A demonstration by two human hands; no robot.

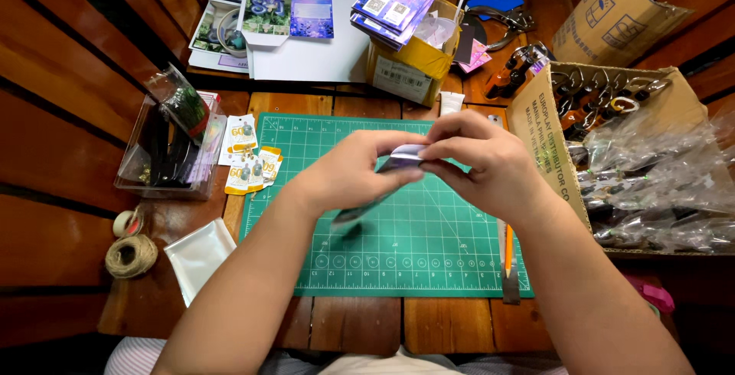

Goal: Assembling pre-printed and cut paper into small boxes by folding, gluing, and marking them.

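Head view: we see both forearms reaching in from below, meeting above the green gridded cutting mat (398, 229) on the wooden table (352, 321). Left hand (356, 168) and right hand (478, 160) each pinch the small purple printed card (404, 157), fingers curled, held just off the mat.

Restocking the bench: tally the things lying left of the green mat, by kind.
Small yellow-edged packets: about 4, overlapping
Clear plastic box: 1
Twine ball: 1
Tape roll: 1
Clear bag: 1
Total: about 8
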